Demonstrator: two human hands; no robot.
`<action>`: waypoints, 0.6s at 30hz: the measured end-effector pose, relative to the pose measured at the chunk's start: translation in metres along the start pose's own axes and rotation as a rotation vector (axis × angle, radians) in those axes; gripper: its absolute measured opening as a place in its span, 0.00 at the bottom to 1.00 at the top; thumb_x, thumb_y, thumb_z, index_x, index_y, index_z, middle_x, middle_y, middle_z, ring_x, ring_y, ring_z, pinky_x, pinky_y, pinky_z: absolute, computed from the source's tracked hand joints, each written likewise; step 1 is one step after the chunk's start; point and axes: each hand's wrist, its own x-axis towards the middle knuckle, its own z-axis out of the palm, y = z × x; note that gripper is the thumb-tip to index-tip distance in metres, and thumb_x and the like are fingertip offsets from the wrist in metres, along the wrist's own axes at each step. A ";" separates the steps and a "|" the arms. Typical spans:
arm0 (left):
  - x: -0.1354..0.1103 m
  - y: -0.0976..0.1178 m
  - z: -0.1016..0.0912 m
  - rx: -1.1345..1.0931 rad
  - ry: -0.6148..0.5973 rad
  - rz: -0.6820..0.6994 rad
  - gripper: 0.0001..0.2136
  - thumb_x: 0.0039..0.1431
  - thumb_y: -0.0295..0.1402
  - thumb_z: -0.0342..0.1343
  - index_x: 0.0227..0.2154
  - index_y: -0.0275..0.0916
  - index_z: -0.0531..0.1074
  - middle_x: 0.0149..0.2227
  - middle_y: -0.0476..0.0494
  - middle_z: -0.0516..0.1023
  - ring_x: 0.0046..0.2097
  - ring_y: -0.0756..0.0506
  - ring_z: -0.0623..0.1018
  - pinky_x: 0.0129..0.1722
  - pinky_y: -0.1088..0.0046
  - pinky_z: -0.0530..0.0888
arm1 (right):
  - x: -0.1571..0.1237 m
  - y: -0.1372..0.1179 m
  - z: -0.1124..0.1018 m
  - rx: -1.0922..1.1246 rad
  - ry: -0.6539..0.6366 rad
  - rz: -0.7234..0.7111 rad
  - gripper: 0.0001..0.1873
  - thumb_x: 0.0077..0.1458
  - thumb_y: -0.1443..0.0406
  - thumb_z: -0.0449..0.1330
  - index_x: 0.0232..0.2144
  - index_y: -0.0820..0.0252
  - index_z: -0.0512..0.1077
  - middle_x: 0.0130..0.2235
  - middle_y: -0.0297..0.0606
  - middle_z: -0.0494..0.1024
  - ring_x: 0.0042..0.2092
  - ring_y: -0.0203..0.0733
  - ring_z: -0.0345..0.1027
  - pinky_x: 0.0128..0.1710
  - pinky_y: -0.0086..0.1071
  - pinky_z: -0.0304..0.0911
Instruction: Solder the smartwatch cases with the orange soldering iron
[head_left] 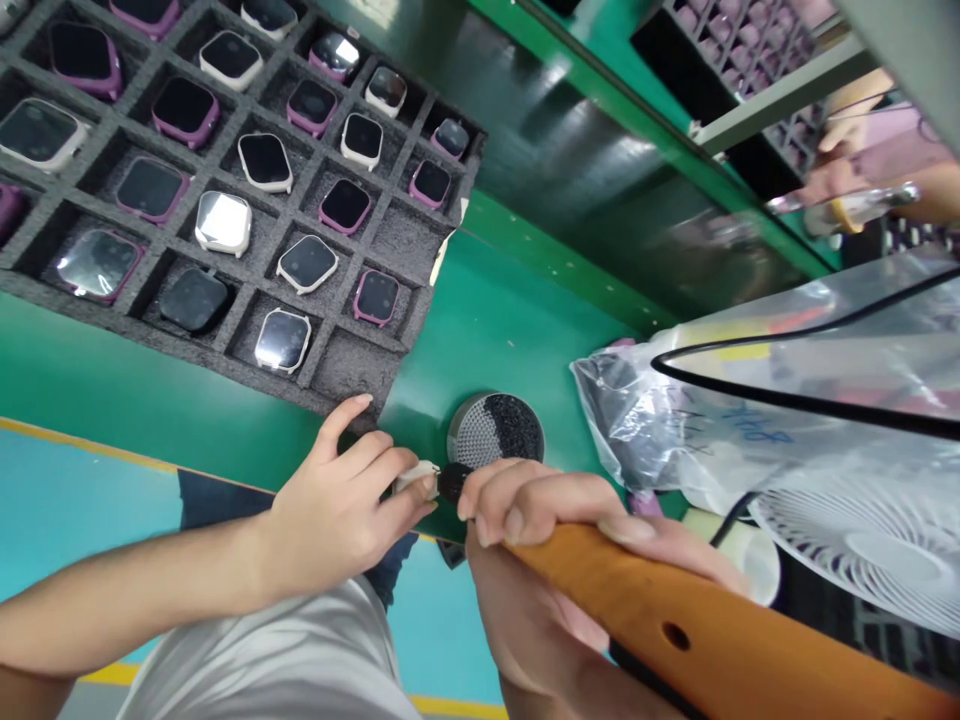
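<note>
My left hand point(345, 505) pinches a small white watch case point(412, 476) between thumb and fingers, its index finger raised. My right hand point(555, 530) is wrapped around a tool with a thick orange handle point(660, 610). The tool's dark front end point(454, 482) meets or nearly meets the watch case; its very tip is too small to make out. Just beyond the hands sits a round grey container point(454, 440) with mesh on one side and black grains on the other. A dark foam tray point(349, 368) lies above my left hand, with white and purple watches in most compartments.
On the right are a clear plastic bag point(675, 400), a black cable point(750, 397) and a white fan grille point(862, 555). A green ledge point(562, 270) runs behind the bench. Beyond it, another person's hand point(847, 190) works near another tray point(742, 45).
</note>
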 end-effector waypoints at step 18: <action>-0.004 -0.001 -0.007 0.047 -0.179 0.060 0.21 0.63 0.24 0.56 0.56 0.46 0.80 0.54 0.38 0.80 0.58 0.36 0.76 0.75 0.36 0.53 | 0.020 0.010 -0.018 0.073 0.217 -0.033 0.23 0.60 0.40 0.63 0.46 0.46 0.77 0.33 0.28 0.75 0.27 0.40 0.69 0.25 0.40 0.69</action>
